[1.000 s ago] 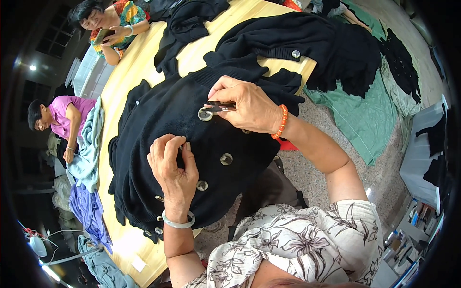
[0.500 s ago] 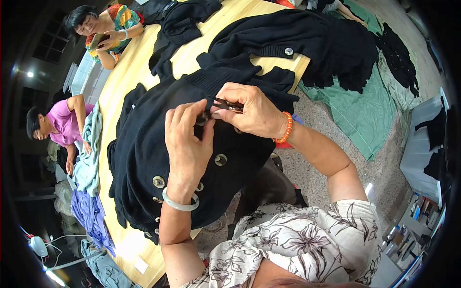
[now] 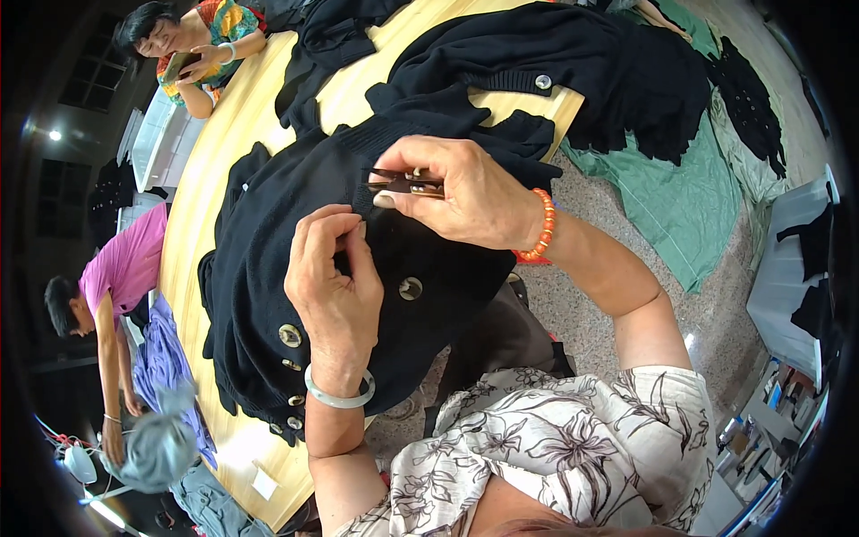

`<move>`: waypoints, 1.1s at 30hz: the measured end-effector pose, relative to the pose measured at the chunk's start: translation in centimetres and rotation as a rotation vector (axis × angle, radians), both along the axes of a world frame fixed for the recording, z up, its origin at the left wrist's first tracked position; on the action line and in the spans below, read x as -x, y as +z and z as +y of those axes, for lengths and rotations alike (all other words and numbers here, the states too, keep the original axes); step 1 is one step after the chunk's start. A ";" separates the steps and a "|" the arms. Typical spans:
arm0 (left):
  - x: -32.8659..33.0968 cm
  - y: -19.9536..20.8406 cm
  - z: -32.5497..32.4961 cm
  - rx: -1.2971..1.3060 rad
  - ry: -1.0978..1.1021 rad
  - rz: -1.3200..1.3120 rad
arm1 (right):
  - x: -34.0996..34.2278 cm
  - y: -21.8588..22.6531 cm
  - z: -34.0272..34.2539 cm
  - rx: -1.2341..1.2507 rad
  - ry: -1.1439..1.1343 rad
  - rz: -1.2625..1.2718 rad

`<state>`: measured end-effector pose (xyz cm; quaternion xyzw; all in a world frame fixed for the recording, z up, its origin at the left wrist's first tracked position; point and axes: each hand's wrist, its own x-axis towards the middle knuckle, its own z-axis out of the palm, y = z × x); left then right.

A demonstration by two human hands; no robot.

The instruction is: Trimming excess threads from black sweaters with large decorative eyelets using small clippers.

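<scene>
A black knitted cardigan (image 3: 255,268) with large round buttons lies bunched over the table edge in front of me. Low on its left part sits one shiny button (image 3: 290,336), and another button (image 3: 410,288) shows right of my left hand. My right hand (image 3: 474,197) is closed round small dark thread snips (image 3: 407,183), whose tips point left over the knit. My left hand (image 3: 333,282) is just below and left of the snips, thumb and fingertips pinched together against the dark knit. What they pinch is too dark to make out.
More black knitwear (image 3: 546,54) covers the far side of the pale wooden table (image 3: 192,233). Green cloth (image 3: 662,215) drapes over the floor at right. One person (image 3: 210,45) holds a phone at far left; another person (image 3: 116,259) handles a grey-blue garment (image 3: 161,443) beside purple cloth.
My hands have drawn apart: the right moved slightly left and up with the snips, the left down and left. At left, the person in pink has leaned and swung a grey-blue garment off the table.
</scene>
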<state>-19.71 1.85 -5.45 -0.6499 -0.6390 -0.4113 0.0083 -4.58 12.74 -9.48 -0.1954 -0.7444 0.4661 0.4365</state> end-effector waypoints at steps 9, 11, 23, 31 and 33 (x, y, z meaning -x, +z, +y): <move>1.5 -1.3 -1.7 -0.051 0.059 0.034 | -1.4 1.7 -3.0 -0.034 0.005 -0.192; 1.3 -1.4 -1.8 -0.079 0.060 0.073 | -0.7 1.7 -3.5 -0.164 -0.035 -0.199; 1.6 -2.9 -2.3 -0.087 0.096 -0.108 | 0.0 1.4 -4.1 -0.229 -0.004 -0.428; 1.7 -3.0 -2.6 -0.079 0.073 -0.210 | 0.0 2.0 -4.3 -0.311 0.028 -0.544; 1.8 -2.8 -2.8 -0.042 0.067 -0.347 | 0.1 2.2 -4.4 -0.331 0.025 -0.535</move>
